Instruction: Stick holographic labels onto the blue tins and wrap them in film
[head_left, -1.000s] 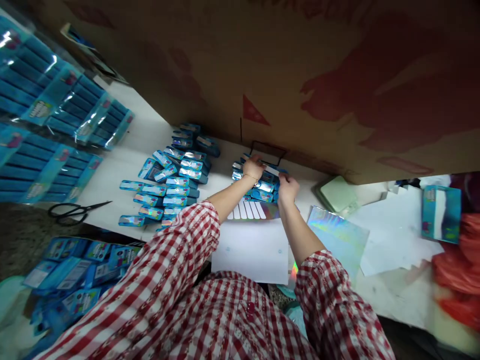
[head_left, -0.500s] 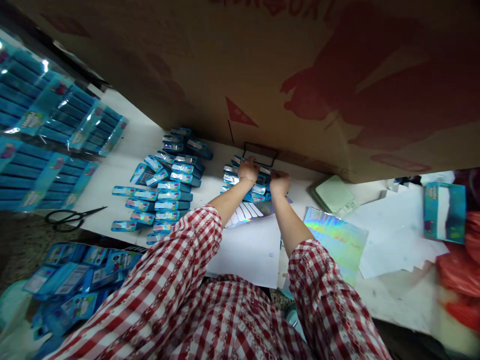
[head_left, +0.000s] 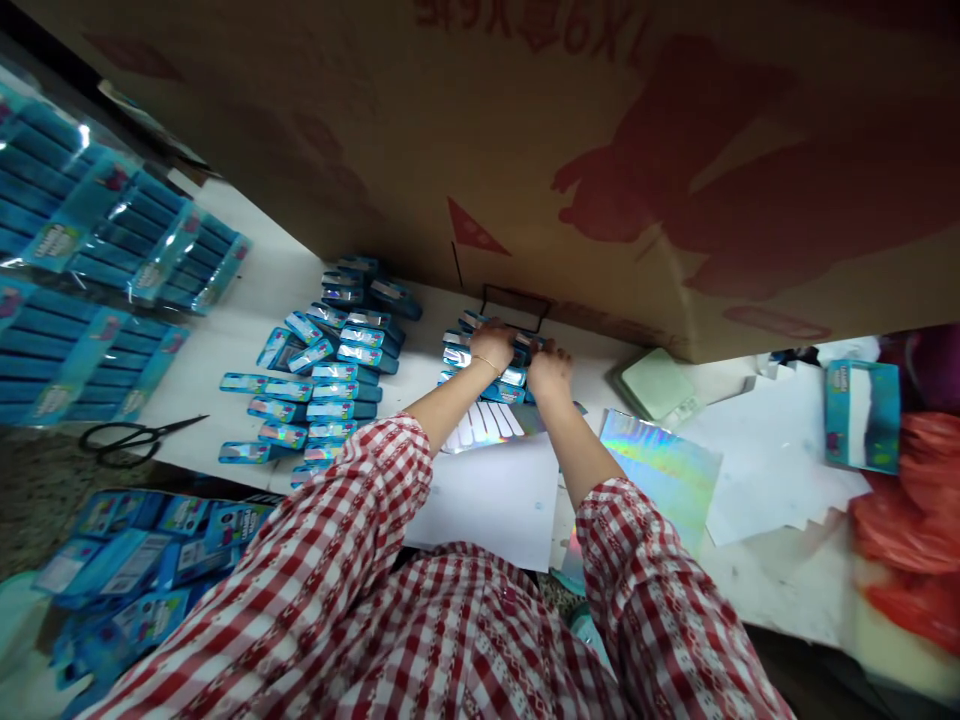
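Note:
Both of my hands are at a group of small blue boxes (head_left: 502, 391) standing close together in front of the large carton. My left hand (head_left: 492, 347), with a thin bracelet at the wrist, lies over the group's upper middle, its fingers curled down on a box. At the group's right side my right hand (head_left: 550, 374) has bent fingers against a box; its fingertips are partly hidden. Just below the boxes lies a shiny sticker sheet (head_left: 484, 425) with white strips, partly over a white paper sheet (head_left: 487, 500).
Several rows of blue boxes (head_left: 334, 390) stand to the left, with black scissors (head_left: 142, 440) near the table edge. A large cardboard carton (head_left: 420, 150) walls off the back. On the right are a pale green scale (head_left: 654, 385), holographic sheet (head_left: 660, 465) and red plastic bag (head_left: 915, 500).
My right hand has shifted slightly left and its fingers now reach further over the boxes. My left hand stays on the group. The whole view has shifted a little.

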